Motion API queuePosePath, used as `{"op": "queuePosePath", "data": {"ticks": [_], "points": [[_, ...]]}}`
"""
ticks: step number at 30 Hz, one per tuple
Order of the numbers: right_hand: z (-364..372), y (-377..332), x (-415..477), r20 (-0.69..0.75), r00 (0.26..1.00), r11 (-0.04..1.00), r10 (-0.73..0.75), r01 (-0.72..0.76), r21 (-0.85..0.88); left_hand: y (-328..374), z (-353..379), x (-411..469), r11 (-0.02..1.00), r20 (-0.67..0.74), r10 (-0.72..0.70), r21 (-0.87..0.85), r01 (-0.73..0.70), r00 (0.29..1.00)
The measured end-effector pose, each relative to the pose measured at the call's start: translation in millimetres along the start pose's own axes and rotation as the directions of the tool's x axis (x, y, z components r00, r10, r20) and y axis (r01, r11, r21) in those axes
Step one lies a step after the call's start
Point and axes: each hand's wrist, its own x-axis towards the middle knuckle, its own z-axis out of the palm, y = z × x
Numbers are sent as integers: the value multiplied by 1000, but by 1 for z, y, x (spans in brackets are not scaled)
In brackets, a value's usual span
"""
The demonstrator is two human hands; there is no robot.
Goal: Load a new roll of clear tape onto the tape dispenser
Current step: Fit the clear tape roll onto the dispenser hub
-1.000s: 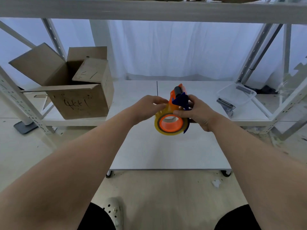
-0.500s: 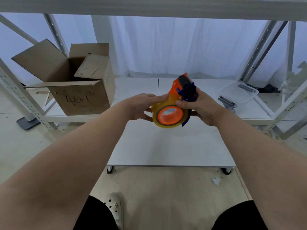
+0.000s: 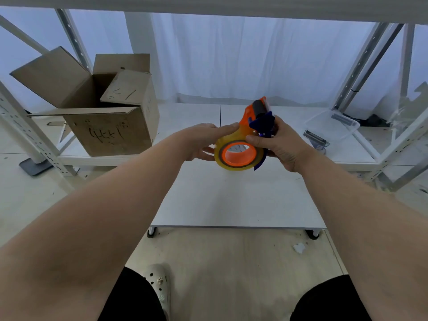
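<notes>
An orange and blue tape dispenser [image 3: 257,117] is held in the air above the white low table [image 3: 231,205]. A yellowish clear tape roll [image 3: 228,163] sits on its orange hub. My right hand [image 3: 280,144] grips the dispenser from the right, thumb on the roll's upper edge. My left hand [image 3: 203,141] holds the roll from the left, its fingers stretched over the roll's top toward the dispenser's orange body. The dispenser's handle is hidden behind my right hand.
An open cardboard box [image 3: 102,110] stands on the low shelf at the left. A clear plastic tray [image 3: 333,123] and a metal part [image 3: 316,140] lie on the shelf at the right. Metal rack posts flank both sides.
Both hands raised the dispenser and roll a little, then held them nearly still. The roll's hub now faces slightly more upward.
</notes>
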Motion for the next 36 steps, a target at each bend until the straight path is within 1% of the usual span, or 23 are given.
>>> {"op": "queuePosePath", "data": {"ticks": [3,5,10,13,15,18,21,23,28,33,36], "points": [[3,-3,1,10,1000,1000,-17,17,3,2,0,-3,999,-11,-10,-35,9,1000],[2,-3,2,-1,1000,999,-20,20,33,0,-3,-3,994,-40,8,-111,-13,999],[3,-6,5,-33,999,978,-41,47,201,-4,-7,-5,937,-87,65,-338,-91,994],[5,-8,6,-42,998,974,-39,47,221,-4,-7,-7,898,-77,43,-434,-73,996],[7,-7,5,-50,998,983,-36,44,178,-3,-7,-7,904,-66,19,-425,-46,998],[10,-8,4,-79,995,993,-63,70,93,-1,-6,-6,938,-90,7,-345,-37,996],[15,-11,1,-79,992,994,-102,104,20,2,-3,-5,962,-122,2,-271,-35,993],[15,-12,0,-78,992,994,-104,106,24,2,-4,-4,965,-119,6,-261,-37,993],[8,-12,1,-80,994,990,-79,88,113,-1,-9,-4,951,-85,42,-301,-66,995],[4,-7,3,-69,996,988,-60,69,141,1,-7,-5,942,-100,13,-332,-46,995],[2,-7,4,-62,997,990,-51,58,127,-1,-8,-5,942,-105,3,-335,-38,994]]}}
